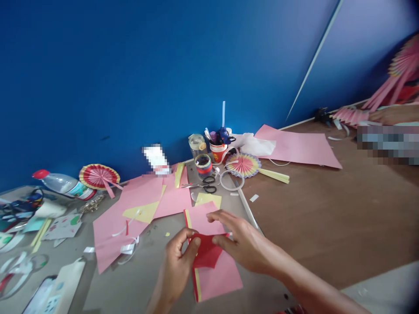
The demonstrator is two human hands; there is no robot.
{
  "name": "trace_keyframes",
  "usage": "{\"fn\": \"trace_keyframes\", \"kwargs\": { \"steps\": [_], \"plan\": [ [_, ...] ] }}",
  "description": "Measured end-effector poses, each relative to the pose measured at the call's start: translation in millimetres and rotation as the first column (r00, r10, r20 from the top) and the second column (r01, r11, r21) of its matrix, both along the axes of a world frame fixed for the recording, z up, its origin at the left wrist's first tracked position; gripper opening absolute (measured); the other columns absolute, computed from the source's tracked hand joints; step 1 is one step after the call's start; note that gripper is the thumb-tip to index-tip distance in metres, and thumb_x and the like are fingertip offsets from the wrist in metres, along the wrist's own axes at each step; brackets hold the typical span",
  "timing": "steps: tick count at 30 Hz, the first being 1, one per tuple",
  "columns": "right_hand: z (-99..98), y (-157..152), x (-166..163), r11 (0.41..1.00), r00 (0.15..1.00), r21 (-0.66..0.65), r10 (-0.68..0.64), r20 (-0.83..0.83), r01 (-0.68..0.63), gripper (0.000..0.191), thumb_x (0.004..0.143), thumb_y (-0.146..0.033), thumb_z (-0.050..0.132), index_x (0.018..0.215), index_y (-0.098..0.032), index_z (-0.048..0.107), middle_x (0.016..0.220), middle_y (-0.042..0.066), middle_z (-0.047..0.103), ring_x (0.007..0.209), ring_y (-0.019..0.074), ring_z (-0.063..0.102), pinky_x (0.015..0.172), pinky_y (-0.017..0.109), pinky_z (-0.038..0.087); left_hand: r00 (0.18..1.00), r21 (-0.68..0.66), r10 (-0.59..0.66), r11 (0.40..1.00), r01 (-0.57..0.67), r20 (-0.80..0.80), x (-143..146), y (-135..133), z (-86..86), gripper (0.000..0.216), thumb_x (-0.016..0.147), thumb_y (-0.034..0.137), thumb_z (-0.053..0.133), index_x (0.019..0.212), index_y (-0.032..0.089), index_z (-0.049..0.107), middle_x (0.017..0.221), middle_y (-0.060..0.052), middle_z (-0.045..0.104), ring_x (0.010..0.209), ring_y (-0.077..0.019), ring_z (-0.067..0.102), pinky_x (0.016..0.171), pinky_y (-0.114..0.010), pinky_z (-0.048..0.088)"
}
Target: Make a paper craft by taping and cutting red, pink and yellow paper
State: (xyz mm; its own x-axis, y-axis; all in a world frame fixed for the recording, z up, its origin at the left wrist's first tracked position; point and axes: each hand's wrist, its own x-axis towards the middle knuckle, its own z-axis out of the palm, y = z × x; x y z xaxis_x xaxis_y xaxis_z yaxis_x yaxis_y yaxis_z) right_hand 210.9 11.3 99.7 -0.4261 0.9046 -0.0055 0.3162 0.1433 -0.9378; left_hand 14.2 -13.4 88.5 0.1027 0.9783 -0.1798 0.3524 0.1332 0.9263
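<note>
My left hand [178,261] pinches the left edge of a folded red paper piece [206,255], thumb on top. My right hand [240,242] rests its fingers on the same red piece and on the pink paper sheet [216,274] beneath it, fingers curled and pressing. The pink sheet has yellow and red strips along its left edge and lies on the grey tabletop [140,283].
Loose pink sheets [131,205], a yellow piece [144,212], scissors [201,186], tape rolls [231,179], a cup of tools [218,148], paper fans [99,176] and a plastic bottle [62,183] lie about. Another person's hand [389,114] works at far right with pink fans.
</note>
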Motion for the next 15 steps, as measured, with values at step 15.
{"fn": "trace_keyframes", "kwargs": {
  "steps": [15],
  "plan": [
    [1.8,-4.5,7.1,0.991,0.990,-0.095,0.101,0.104,-0.091,0.017,0.078,-0.014,0.051,0.075,-0.019,0.067,0.078,0.001,0.067,0.071,0.0138,0.057,0.059,0.022,0.038,0.995,-0.050,0.082,0.996,-0.079,0.061,-9.5,-2.7,-1.2,0.032,0.080,0.049,0.062,0.083,0.018,0.062,0.069,0.001,0.055,0.061,-0.0114,0.048,0.057,-0.020,0.039]
  ]
}}
